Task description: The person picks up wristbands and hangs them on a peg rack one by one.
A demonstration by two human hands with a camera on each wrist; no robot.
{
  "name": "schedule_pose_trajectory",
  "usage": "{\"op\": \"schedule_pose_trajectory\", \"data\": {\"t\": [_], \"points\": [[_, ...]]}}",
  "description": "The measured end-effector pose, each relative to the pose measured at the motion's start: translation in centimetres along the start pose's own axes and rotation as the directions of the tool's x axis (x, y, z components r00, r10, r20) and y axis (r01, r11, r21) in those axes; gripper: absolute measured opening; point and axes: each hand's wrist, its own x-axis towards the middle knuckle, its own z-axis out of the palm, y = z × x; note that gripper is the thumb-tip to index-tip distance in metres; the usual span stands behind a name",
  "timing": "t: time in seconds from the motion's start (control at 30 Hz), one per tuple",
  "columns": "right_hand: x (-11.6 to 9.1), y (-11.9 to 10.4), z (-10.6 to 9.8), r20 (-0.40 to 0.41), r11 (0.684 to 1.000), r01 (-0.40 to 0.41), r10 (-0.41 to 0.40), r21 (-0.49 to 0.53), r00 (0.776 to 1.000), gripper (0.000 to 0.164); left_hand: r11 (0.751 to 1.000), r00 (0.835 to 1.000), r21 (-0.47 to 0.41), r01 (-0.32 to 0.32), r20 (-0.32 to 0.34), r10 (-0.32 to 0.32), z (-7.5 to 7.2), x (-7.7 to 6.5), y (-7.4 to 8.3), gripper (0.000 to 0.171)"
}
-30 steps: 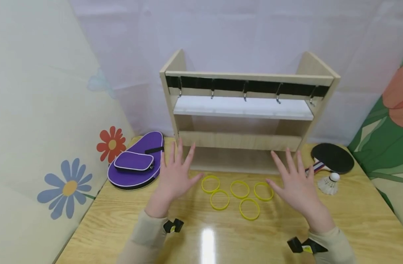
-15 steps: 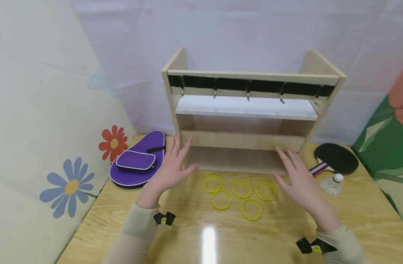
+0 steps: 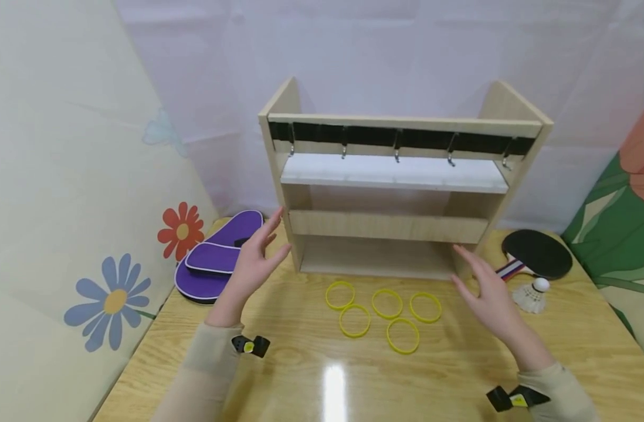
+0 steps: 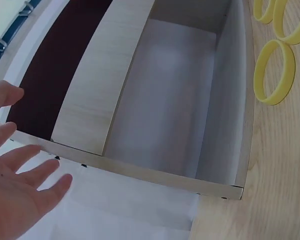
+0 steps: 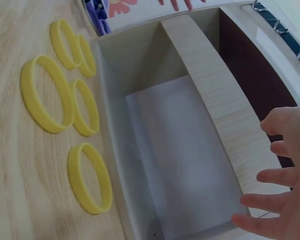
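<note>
My left hand (image 3: 250, 266) hovers beside the left side of a light wooden shelf rack (image 3: 387, 226), fingers extended and nothing held. It overlaps a purple paddle case (image 3: 206, 285) in the head view. My right hand (image 3: 490, 299) is held up near the rack's lower right corner, its fingers also straight and without any object. Several yellow rings (image 3: 355, 320) lie flat on the wooden table between the hands, in front of the rack. The left wrist view shows the left hand's spread fingers (image 4: 37, 172) near the rack's edge; in the right wrist view the fingers (image 5: 272, 202) overlap the rack.
Several metal hooks (image 3: 397, 153) hang from a black strip along the rack's top board. Right of the rack lie a black table tennis paddle (image 3: 535, 253) and a white shuttlecock (image 3: 531, 296). A patterned wall panel (image 3: 116, 193) bounds the table at left.
Both hands have moved apart, the left one leftward and the right one rightward, turning from palm-down spread to more edge-on. The rings and rack stay in place.
</note>
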Motion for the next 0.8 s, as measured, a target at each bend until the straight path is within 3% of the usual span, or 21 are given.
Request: {"op": "schedule_pose_trajectory", "data": {"t": [0.13, 0.23, 0.53, 0.8], "points": [[-0.3, 0.8, 0.1, -0.009, 1.0, 0.005, -0.005, 0.013, 1.0, 0.06, 0.981, 0.998, -0.187, 0.046, -0.027, -0.052, -0.4, 0.7, -0.2, 0.064], [-0.5, 1.3, 0.2, -0.002, 1.0, 0.0, 0.0, 0.018, 1.0, 0.063, 0.957, 0.995, -0.276, 0.086, -0.025, -0.097, -0.8, 1.4, -0.6, 0.061], [-0.8, 2.4, 0.9, 0.103, 0.984, -0.053, 0.036, 0.169, 0.994, 0.061, 0.928, 0.979, -0.313, 0.202, 0.034, -0.201, -1.5, 2.7, -2.1, 0.061], [-1.0, 4.1, 2.0, 0.233, 0.96, -0.116, 0.055, 0.253, 0.971, 0.058, 0.874, 0.952, -0.386, 0.297, 0.042, -0.305, -1.1, 4.4, -2.3, 0.066]]}}
